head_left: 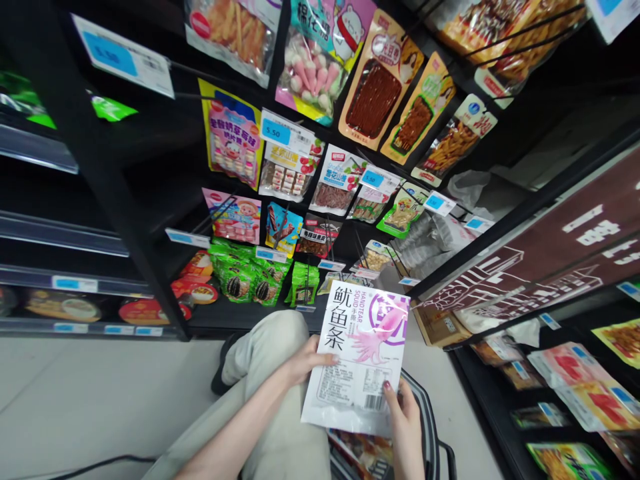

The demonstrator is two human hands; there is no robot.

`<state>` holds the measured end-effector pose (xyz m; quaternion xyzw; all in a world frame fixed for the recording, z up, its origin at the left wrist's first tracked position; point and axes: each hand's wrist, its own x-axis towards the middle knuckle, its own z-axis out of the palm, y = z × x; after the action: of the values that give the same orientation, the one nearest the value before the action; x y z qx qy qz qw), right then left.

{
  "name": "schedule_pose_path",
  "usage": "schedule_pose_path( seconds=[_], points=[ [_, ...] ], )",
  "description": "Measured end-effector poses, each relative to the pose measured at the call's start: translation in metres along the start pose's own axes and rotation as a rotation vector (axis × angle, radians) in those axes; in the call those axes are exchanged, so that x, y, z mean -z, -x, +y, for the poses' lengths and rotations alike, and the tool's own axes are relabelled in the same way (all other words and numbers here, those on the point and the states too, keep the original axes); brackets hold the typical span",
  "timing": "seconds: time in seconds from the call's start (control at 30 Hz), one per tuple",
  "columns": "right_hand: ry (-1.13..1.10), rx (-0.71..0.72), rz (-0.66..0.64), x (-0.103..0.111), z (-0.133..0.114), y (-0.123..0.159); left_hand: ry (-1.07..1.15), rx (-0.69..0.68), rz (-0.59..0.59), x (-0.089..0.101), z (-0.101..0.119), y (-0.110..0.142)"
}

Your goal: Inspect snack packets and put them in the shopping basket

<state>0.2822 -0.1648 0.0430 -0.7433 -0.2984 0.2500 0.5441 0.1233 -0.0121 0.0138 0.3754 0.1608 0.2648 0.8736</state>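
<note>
A white snack pouch [357, 360] printed with a pink squid and the words "HANDTEAR SQUID" is held up in front of my knees. My left hand [307, 360] grips its left edge, thumb on the printed face and fingers behind. On the lower right edge, my right hand [404, 407] pinches the pouch beside the barcode, its thumb also on the front. Beneath the pouch stands a grey and black basket [427, 413], partly covered, with packaged snacks [367, 453] visible inside.
Snack packets hang on hooks ahead, among them a marshmallow bag [315, 73] and a yellow pouch [233, 137]. Green seed bags [245, 273] sit on the bottom shelf. A dark shelf upright [100, 160] stands left. Another rack with packets [585, 387] is at right. A black cable [115, 459] crosses the floor.
</note>
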Motion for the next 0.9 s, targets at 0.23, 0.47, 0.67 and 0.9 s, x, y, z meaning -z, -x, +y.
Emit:
schedule_pose_path(
  seconds=[0.23, 0.47, 0.67, 0.9],
  points=[
    [0.022, 0.035, 0.021, 0.0003, -0.0026, 0.0007, -0.019, -0.01, -0.007, -0.0003, 0.0011, 0.0],
    [0.022, 0.022, 0.012, 0.0004, -0.0021, 0.0008, -0.027, -0.028, -0.016, 0.0003, 0.0002, 0.0006],
    [0.03, 0.011, -0.012, 0.0015, 0.0009, -0.0006, -0.021, -0.03, -0.012, 0.0009, -0.0003, 0.0007],
    [0.174, 0.184, 0.068, 0.0039, -0.0087, -0.0008, -0.027, -0.061, 0.035, 0.0004, -0.0025, -0.002]
  ],
)
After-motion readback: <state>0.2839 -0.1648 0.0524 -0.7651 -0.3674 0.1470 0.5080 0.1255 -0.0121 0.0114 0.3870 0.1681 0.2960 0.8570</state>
